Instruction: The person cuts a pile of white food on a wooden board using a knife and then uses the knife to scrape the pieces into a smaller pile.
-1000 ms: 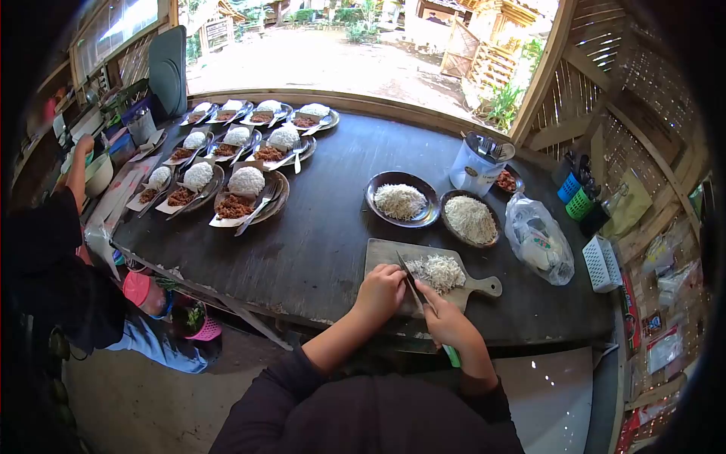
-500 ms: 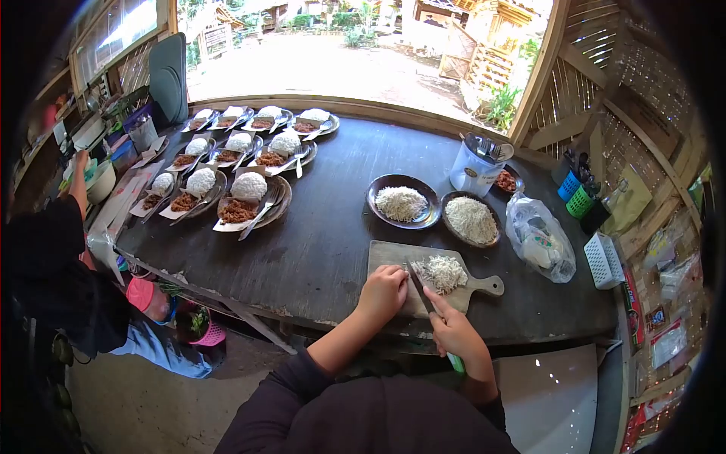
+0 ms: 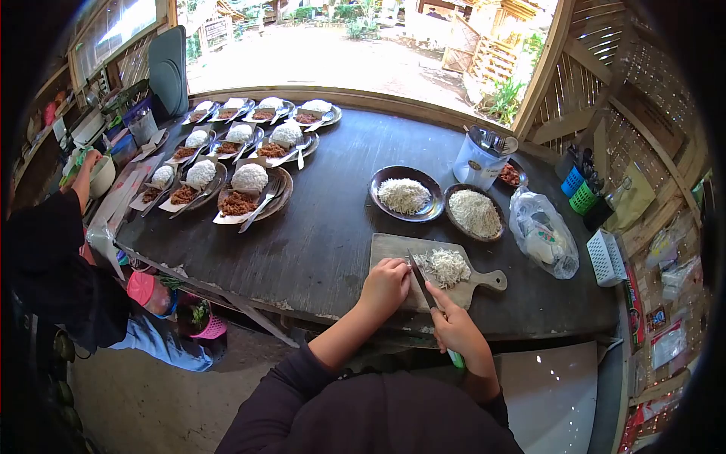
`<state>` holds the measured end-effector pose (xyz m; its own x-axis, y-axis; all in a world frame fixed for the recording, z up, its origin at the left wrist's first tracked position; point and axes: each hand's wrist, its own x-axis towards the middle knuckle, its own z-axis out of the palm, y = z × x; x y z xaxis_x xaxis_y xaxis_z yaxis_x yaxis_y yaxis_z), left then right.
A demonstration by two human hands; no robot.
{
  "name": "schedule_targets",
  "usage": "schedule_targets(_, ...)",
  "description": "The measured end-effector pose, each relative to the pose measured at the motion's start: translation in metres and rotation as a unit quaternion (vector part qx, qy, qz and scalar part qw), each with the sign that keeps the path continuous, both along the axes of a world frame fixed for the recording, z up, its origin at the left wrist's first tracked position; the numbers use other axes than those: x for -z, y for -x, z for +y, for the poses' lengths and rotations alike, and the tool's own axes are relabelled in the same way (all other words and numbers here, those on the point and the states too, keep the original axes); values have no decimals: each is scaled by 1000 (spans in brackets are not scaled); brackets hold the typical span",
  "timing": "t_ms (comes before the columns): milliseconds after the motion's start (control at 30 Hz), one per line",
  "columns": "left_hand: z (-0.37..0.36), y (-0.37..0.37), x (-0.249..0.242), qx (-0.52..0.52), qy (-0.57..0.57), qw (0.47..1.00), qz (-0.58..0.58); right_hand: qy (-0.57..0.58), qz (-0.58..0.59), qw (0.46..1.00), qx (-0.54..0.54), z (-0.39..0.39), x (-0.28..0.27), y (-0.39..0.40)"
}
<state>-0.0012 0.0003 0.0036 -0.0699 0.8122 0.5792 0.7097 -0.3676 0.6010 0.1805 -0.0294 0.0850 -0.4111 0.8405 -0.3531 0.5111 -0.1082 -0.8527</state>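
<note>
Dark bench (image 3: 325, 227), board (image 3: 393, 250) at near edge. Right hand (image 3: 456, 327) grip clenched on knife (image 3: 422, 281), blade angled onto shreds (image 3: 445, 266). Left hand (image 3: 386, 287) curled, knuckles up, pressing board beside blade.

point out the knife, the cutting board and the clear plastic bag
knife (image 3: 420, 278), head view, on the middle of the blade
cutting board (image 3: 484, 281), head view, on the bare handle at its right end
clear plastic bag (image 3: 543, 234), head view, on the middle of the bag

Pale matt wooden cutting board (image 3: 393, 250), metal knife (image 3: 420, 278), on dark, worn wooden table (image 3: 333, 234).
</note>
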Motion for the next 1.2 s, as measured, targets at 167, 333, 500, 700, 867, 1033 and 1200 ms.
schedule_targets(167, 0, 0, 1, -6, 8, 1000, 9, -11, -6, 1000, -11, 0, 5, -2)
schedule_targets(333, 1, 0, 1, -5, 10, 1000, 17, -23, -14, 1000, -12, -1, 4, -2)
schedule_targets(500, 0, 0, 0, -2, 8, 1000, 26, -34, -25, 999, -24, 1, 2, -3)
schedule_targets(700, 1, 0, 2, -10, 2, 999, 40, -21, -37, 998, -54, 15, -1, 2)
schedule_targets(867, 0, -1, 0, -9, -1, 1000, 17, -60, -43, 996, -52, 19, 10, 11)
schedule_targets(1033, -2, 0, -5, -7, 16, 1000, 0, -35, -16, 999, -39, 16, 10, 3)
schedule_targets(1200, -3, -1, -6, -9, 26, 1000, -1, -39, -3, 999, -34, 8, 10, 0)
